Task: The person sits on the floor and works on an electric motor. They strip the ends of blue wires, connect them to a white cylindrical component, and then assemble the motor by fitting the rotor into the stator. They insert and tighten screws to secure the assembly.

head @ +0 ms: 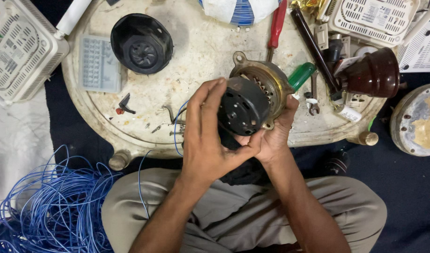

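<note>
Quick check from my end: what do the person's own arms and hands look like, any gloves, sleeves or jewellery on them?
Both are bare: no gloves, rings, watch or bands show on the left hand or the right hand. No sleeves cover the forearms as far as the picture reaches.

I see a small electric motor (254, 100), black end cap toward camera, brass-coloured housing behind, held tilted just above the round tray (196, 51).

Even, soft overhead light, faint shadows, mild glare on the pale round tray (196, 51), edges slightly stretched, focus sharp.
</note>
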